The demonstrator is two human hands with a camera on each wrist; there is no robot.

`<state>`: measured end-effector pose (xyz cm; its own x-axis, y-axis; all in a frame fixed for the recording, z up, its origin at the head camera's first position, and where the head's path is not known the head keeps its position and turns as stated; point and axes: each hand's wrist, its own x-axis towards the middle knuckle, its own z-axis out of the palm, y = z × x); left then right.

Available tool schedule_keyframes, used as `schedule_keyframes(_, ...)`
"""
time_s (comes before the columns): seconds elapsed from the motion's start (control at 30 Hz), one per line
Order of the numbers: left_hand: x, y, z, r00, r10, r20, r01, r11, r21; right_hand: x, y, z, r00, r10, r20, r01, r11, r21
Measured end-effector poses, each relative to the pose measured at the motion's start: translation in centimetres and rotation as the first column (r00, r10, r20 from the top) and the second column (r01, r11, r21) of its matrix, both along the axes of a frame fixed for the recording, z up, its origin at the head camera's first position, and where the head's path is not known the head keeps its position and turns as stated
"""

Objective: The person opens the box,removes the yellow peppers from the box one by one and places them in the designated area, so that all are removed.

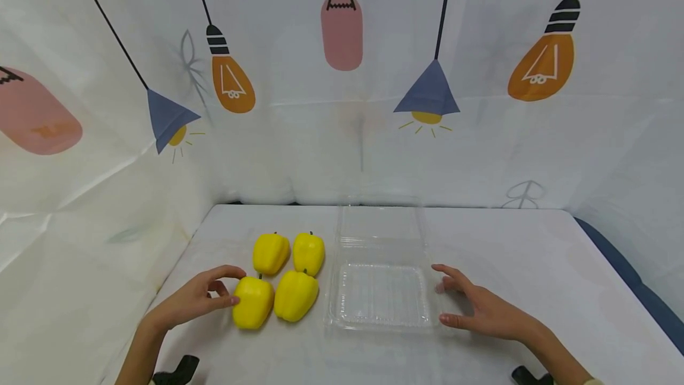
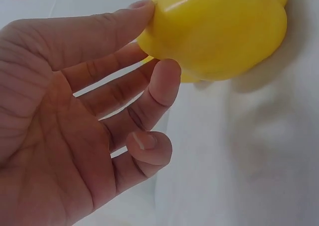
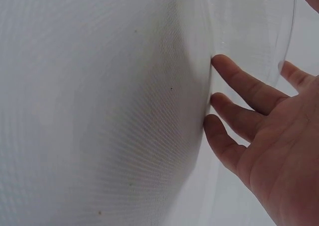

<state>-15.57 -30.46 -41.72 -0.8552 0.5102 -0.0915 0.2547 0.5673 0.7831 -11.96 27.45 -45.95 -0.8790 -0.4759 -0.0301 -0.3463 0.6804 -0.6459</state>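
My left hand (image 1: 198,293) is at the near-left yellow bell pepper (image 1: 253,303), thumb on its side and index finger by its top. In the left wrist view the thumb and fingers of the left hand (image 2: 75,111) take hold of the end of that bell pepper (image 2: 219,31), while the lower fingers curl free. Another yellow bell pepper (image 1: 296,296) lies right beside it. An opened clear plastic box (image 1: 333,296) lies in the middle of the table. At its right edge, my right hand (image 1: 483,308) has its fingers spread, holding nothing; light contact with the box cannot be ruled out.
Behind the front peppers lie two more yellow bell peppers, one left (image 1: 271,253) and one right (image 1: 309,253). The box's clear lid (image 1: 380,224) lies folded back toward the rear. A white table (image 1: 513,242) carries everything, with a lamp-printed curtain (image 1: 299,153) behind it.
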Motion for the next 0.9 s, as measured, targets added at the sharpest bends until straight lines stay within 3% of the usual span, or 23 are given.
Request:
schedule_keyframes(0.33,0.2,0.4,0.3,1.0,0.027,0.015,-0.026,0.999,-0.019,0.0,0.0,0.1,1.0,0.004,-0.008,-0.004,1.0,-0.003)
schedule_keyframes(0.6,0.3,0.1,-0.5,1.0,0.001,0.031,-0.001,1.0,0.011,0.1,0.1,-0.1,1.0,-0.003,-0.027,0.003,1.0,-0.008)
schedule_keyframes(0.9,0.0,0.4,-0.8,1.0,0.009,0.005,-0.009,1.0,-0.015,0.2,0.0,-0.2,1.0,-0.004,-0.012,0.004,1.0,0.002)
